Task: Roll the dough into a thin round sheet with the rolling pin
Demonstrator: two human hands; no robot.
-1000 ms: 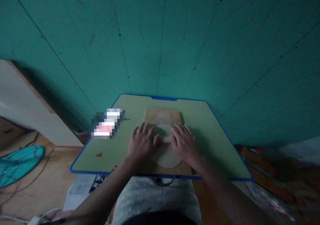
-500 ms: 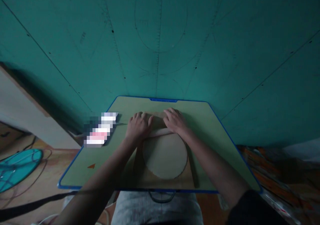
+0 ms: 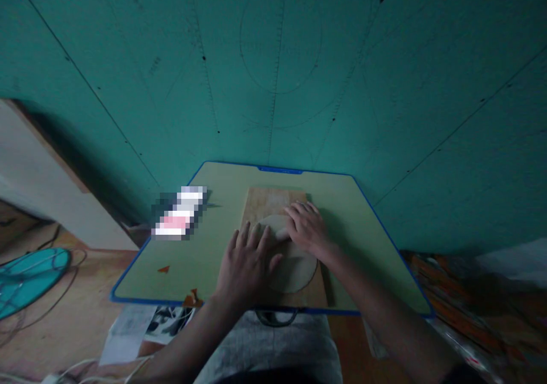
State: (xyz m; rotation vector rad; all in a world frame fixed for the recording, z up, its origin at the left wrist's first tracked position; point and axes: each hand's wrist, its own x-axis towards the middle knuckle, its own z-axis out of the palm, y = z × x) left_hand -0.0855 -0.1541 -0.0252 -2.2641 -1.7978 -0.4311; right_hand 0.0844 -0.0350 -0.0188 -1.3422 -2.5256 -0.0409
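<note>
Scanning left to right from my end of the feed, I find a pixelated object [image 3: 182,216] at ten o'clock from the dough on the pale table [image 3: 222,184]. The left hand [image 3: 245,267], at eight o'clock, is palm down with fingers spread wide; half a second ago it was further out, beside the far rim. I cannot tell whether the pin's near end sits under that palm. The dough round [image 3: 294,273] lies on the wooden board [image 3: 273,199], its left side hidden by that hand. Over its far half the rolling pin [image 3: 282,235] tilts toward two o'clock — before, it sat along the far edge. The right hand [image 3: 306,227], at one o'clock, bends its fingers over the pin's other end — gripping or merely pressing, I cannot tell. To me, this return means the far half is being worked unevenly, right hand leading.
</note>
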